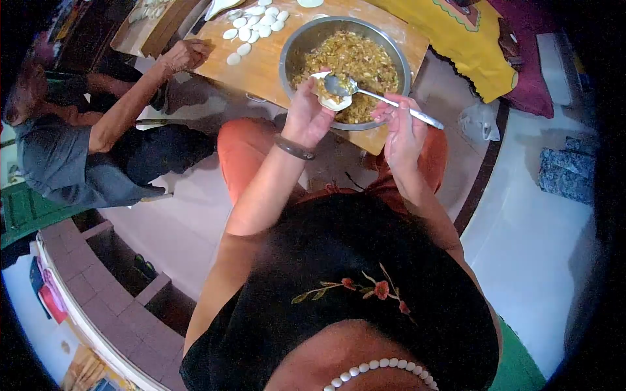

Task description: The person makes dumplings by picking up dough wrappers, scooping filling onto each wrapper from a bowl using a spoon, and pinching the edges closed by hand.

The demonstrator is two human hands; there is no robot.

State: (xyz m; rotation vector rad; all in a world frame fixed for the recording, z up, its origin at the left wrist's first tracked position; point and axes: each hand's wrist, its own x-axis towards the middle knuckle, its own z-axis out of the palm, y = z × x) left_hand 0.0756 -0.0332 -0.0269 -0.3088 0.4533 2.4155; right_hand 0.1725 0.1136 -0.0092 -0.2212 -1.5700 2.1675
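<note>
My left hand holds a round white dumpling wrapper with some filling on it, its fingers curled under the edge. In my right hand is a metal spoon, gripped by the handle, its bowl resting on the filling over the wrapper. Both hands are above the near side of a large steel bowl of chopped filling. The bowl stands on a wooden board. Several flat dough pieces lie on the board left of the bowl.
To the left sits another person, whose hand is at the board's left edge. A wooden tray is at the upper left. Yellow cloth covers something at the upper right, and a clear plastic bag lies below it.
</note>
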